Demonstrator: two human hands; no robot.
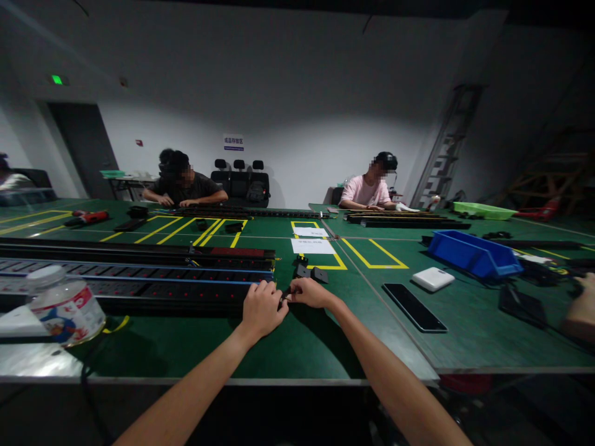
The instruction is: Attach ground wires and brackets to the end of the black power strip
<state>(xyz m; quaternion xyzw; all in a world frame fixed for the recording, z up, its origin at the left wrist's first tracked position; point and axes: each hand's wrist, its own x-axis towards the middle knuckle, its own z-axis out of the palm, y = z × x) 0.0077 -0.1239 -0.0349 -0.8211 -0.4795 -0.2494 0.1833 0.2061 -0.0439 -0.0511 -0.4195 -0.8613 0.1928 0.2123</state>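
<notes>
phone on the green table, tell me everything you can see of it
The phone is a slim, dark rectangle with a glossy, glass-like face and a thin, paler edge. It lies flat, face up, its screen black with nothing showing. It sits slantwise, its near end further right, on the green table, just right of a seam. The white box lies close beyond it, apart. Only the table touches it; the right hand is off to its left.
</notes>
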